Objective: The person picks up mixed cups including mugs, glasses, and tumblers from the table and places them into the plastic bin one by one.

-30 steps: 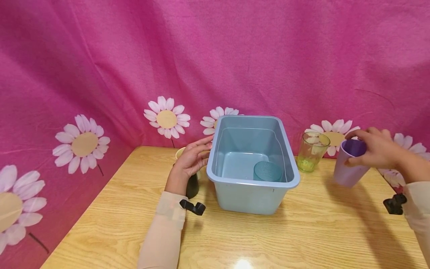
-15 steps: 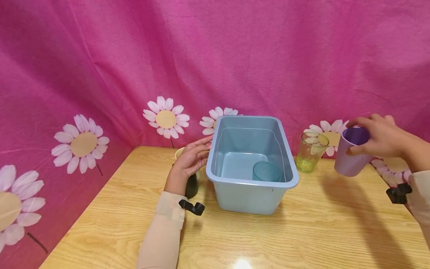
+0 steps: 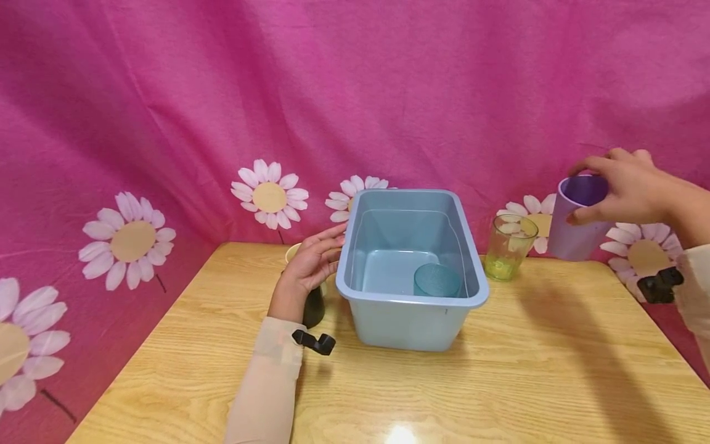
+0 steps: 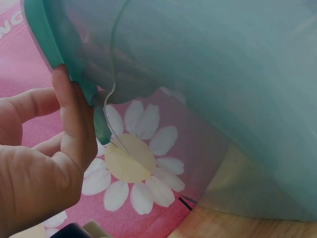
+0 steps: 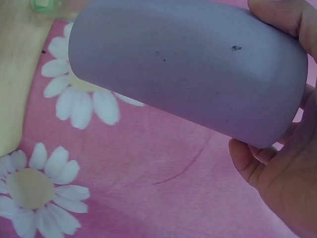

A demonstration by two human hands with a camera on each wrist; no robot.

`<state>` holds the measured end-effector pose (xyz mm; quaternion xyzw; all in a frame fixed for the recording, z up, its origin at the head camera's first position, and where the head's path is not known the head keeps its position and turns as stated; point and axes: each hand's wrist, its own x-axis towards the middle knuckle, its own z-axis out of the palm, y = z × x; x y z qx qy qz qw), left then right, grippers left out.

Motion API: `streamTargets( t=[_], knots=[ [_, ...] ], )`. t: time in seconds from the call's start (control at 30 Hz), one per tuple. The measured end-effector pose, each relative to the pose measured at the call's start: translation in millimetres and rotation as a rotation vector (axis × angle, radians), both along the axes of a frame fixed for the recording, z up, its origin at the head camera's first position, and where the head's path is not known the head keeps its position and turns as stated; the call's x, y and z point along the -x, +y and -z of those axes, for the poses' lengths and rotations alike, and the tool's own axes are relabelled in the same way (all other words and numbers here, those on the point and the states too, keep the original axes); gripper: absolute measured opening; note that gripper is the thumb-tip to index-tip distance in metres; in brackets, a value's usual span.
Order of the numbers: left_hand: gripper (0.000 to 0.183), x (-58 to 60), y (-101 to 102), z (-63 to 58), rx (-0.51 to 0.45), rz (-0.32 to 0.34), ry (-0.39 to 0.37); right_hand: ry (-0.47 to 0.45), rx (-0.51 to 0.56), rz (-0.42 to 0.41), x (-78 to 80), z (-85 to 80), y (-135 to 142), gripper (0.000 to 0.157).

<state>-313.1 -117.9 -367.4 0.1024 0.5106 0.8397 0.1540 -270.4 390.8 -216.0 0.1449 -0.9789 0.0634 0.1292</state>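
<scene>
My right hand [image 3: 632,191] grips a purple cup [image 3: 575,234] near its rim, thumb on the near side and fingers over the far side. The cup hangs above the table at the right, slightly tilted; the right wrist view shows its smooth side [image 5: 183,69]. My left hand [image 3: 312,265] rests with extended fingers against the left rim of a blue-grey plastic tub [image 3: 410,324]. The left wrist view shows those fingers [image 4: 72,109] at the tub's rim. Inside the tub, at the near right, lies a teal round glass or cup [image 3: 436,280].
A clear green-tinted glass [image 3: 510,250] stands right of the tub. Behind my left hand is a dark vessel [image 3: 314,308] with a pale yellow rim [image 3: 292,251], mostly hidden. A pink flowered cloth [image 3: 421,92] hangs behind the wooden table [image 3: 499,382].
My right hand has raised the purple cup from close to the table to well above it. The left hand stays at the tub rim.
</scene>
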Motion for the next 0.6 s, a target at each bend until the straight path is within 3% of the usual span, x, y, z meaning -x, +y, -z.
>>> streamTargets(
  t=[0.6],
  knots=[
    [0.047,0.5,0.2,1.1,0.004,-0.005,-0.008,0.031,0.003,-0.066,-0.4,-40.5,-35.8,0.077]
  ],
)
